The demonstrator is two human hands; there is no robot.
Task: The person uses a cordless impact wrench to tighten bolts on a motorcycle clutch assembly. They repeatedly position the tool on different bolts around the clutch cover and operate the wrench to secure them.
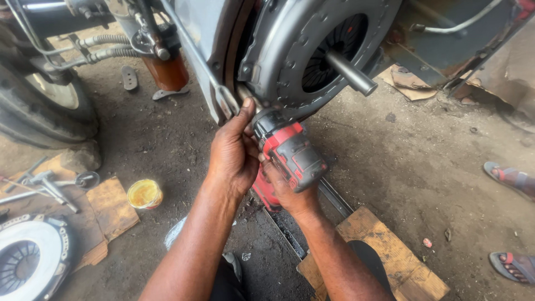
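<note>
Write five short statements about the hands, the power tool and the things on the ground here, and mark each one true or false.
1. The right hand grips a red and black power tool. True.
2. The tool's nose points at the rim of the grey clutch cover. True.
3. The left hand rests flat on the ground. False: it is raised beside the tool's front end, thumb up against the cover's edge.
4. A small tin of yellow stuff sits on the ground to the left. True.
5. The metal shaft sticking out of the cover's centre is held by a hand. False: no hand touches it.
</note>
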